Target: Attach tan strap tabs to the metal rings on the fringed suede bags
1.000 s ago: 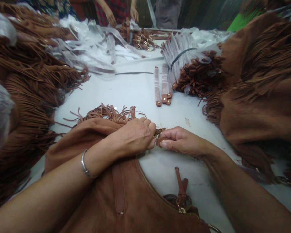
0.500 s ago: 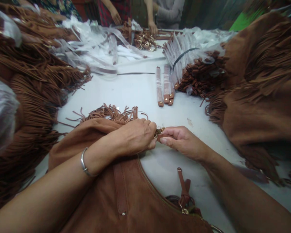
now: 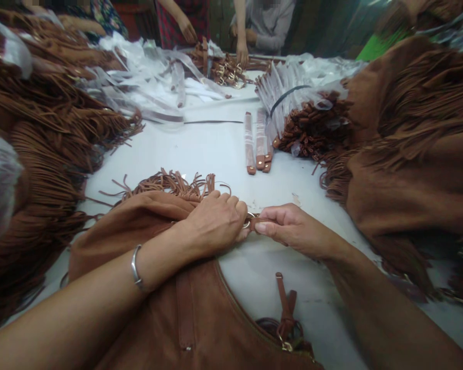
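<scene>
A brown suede bag (image 3: 146,318) with fringe lies across the table in front of me. My left hand (image 3: 218,223), a silver bangle at its wrist, is closed over the bag's upper corner beside a metal ring (image 3: 250,220). Just right of the ring, my right hand (image 3: 299,231) pinches a short brown leather strap (image 3: 256,224) between thumb and fingers. The strap meets the ring, but how it passes through is hidden by my fingers. A knotted leather tassel (image 3: 287,313) with a gold clasp lies at the bag's right edge.
Fringed brown bags (image 3: 42,169) are heaped at left, more suede bags (image 3: 405,190) at right. Plastic-wrapped straps (image 3: 249,144) lie ahead on the white table (image 3: 193,146), beside a banded strap bundle (image 3: 293,108). Co-workers' hands (image 3: 242,51) are at the far side.
The ring between my hands shows more clearly now, as my fingers have shifted slightly around it. Both hands keep their hold. The whole view has shifted a little.
</scene>
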Tool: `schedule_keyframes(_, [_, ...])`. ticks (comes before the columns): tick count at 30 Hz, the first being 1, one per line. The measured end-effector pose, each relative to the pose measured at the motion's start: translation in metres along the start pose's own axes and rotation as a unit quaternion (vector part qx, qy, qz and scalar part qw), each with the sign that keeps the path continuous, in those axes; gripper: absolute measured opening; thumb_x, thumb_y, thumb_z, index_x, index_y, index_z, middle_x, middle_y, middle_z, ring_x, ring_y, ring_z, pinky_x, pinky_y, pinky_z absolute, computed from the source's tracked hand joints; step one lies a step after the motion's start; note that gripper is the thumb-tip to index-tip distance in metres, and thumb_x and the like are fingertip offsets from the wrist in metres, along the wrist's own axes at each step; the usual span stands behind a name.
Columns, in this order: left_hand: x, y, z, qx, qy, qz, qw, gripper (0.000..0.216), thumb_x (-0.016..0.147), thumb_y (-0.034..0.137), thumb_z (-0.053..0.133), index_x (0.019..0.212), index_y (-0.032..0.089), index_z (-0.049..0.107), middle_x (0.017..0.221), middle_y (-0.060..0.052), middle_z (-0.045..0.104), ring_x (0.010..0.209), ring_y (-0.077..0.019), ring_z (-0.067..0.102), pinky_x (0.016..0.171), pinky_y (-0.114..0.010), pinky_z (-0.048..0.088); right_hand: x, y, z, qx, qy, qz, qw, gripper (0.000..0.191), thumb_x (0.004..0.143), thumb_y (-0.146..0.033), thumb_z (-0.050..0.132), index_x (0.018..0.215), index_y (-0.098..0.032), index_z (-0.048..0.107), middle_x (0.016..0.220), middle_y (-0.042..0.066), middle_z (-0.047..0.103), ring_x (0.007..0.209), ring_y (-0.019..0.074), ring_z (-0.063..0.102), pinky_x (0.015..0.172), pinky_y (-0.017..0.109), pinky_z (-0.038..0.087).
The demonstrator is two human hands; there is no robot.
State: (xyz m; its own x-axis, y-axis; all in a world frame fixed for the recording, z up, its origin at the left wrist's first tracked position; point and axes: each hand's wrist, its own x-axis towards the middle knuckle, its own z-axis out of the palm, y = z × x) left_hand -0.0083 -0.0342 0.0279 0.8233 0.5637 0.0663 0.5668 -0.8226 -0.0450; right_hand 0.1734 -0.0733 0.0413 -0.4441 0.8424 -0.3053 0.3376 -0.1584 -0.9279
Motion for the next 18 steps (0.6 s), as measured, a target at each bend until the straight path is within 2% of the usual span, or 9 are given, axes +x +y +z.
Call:
schedule_keyframes(2, [0.001,-0.001,0.0,0.001,-0.008,-0.009,1.0,0.025,0.085,0.035,0.048,0.081,0.011,0.053,0.079,-0.011,0.058,0.075,-0.0283,0.056,0.069,-0.04,0.044,-0.001,-0.001,0.003,-0.028,0.03,-0.006,0.999,0.033,0.08,-0.043,0.054,0.065,-0.014,0.052,0.059,-0.003,0.037,0.053,0.0081,0.03,0.046,0.021,0.024])
schedule_keyframes(4, [0.001,-0.002,-0.001,-0.011,-0.017,0.014,1.0,0.021,0.083,0.032,0.049,0.08,0.011,0.053,0.078,-0.01,0.059,0.074,-0.0271,0.056,0.069,-0.039,0.043,-0.001,-0.001,0.005,-0.015,0.042,-0.001,0.999,0.035,0.08,-0.045,0.055,0.064,-0.014,0.051,0.056,-0.004,0.034,0.05,0.0074,0.028,0.044,0.021,0.022])
schedule_keyframes(9, [0.0,-0.006,-0.003,-0.05,-0.016,0.092,0.994,0.015,0.082,0.027,0.047,0.077,0.013,0.05,0.074,-0.007,0.058,0.068,-0.0216,0.055,0.073,-0.037,0.04,0.003,0.005,0.002,0.132,-0.026,0.058,0.989,0.035,0.072,-0.046,0.064,0.069,-0.013,0.054,0.043,-0.009,0.03,0.037,0.0039,0.018,0.035,0.019,0.009])
schedule_keyframes(14, [-0.002,-0.001,-0.001,-0.051,-0.006,0.121,0.991,0.015,0.081,0.028,0.048,0.076,0.014,0.049,0.071,-0.006,0.057,0.065,-0.02,0.053,0.074,-0.036,0.039,0.007,0.017,-0.005,0.203,-0.072,0.08,0.973,0.029,0.069,-0.037,0.068,0.069,-0.011,0.057,0.041,-0.008,0.036,0.034,0.0022,0.02,0.032,0.016,0.01])
schedule_keyframes(18, [-0.004,0.003,-0.003,-0.058,-0.009,0.139,0.989,0.017,0.081,0.03,0.05,0.079,0.014,0.049,0.074,-0.006,0.057,0.067,-0.02,0.052,0.077,-0.037,0.038,0.01,0.02,-0.009,0.214,-0.1,0.087,0.968,0.027,0.068,-0.034,0.069,0.071,-0.009,0.059,0.043,-0.007,0.041,0.033,0.0018,0.023,0.03,0.015,0.011])
